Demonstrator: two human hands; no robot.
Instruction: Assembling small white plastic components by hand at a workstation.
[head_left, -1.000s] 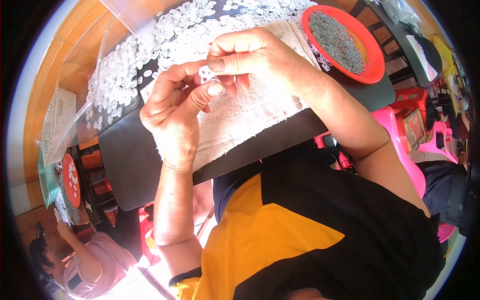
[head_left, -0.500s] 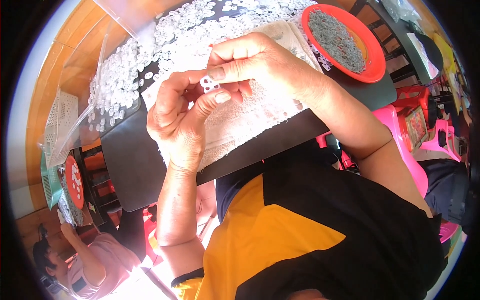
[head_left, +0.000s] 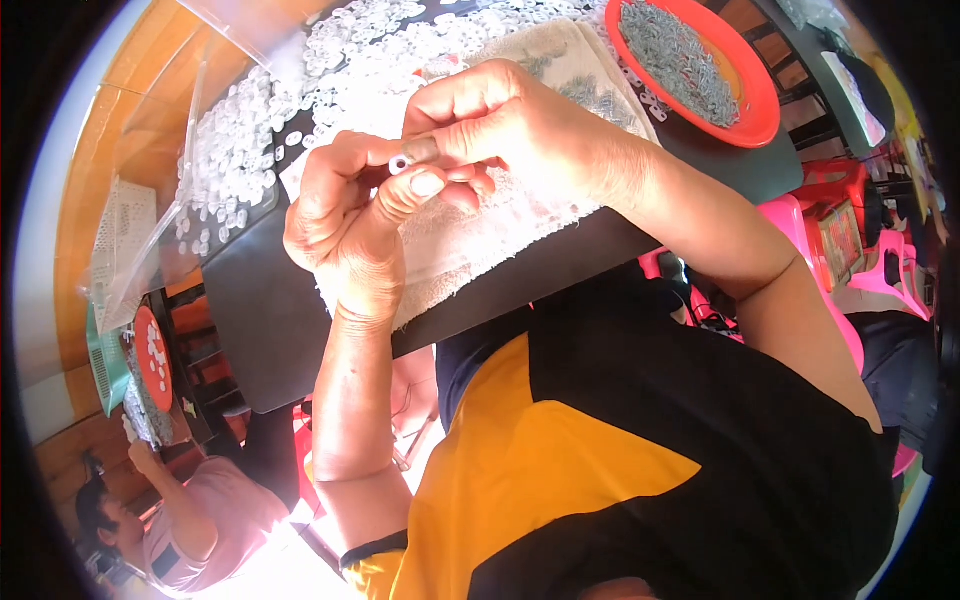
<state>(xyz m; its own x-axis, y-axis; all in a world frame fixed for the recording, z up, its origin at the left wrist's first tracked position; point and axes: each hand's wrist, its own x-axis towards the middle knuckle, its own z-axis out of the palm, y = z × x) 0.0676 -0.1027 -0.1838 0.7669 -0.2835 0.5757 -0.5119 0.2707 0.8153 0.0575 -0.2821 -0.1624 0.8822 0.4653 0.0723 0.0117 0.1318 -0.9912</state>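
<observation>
Over the towel, my two hands meet around a small white plastic piece (head_left: pixel 399 164) with a dark round hole showing. My left hand (head_left: pixel 352 215) pinches it between thumb and forefinger from the near side. My right hand (head_left: pixel 505 130) is closed too, its thumb and fingertips pressed on the far right side of the same piece. Fingers cover most of it, so only a bit of its surface shows. Beneath lies a pale, folded towel (head_left: pixel 465 262) on the dark table (head_left: pixel 262 345).
Many loose white plastic pieces (head_left: pixel 235 140) cover the table's far side. At the far right, a red basin (head_left: pixel 765 100) holds a heap of small grey metal parts (head_left: pixel 675 65). A clear plastic sheet or bin wall (head_left: pixel 150 260) stands left. A co-worker (head_left: pixel 205 510) sits lower left.
The white piece has turned in my fingers: several holes faced up before, now one hole shows and less of the piece is visible. Both hands have shifted slightly left.
</observation>
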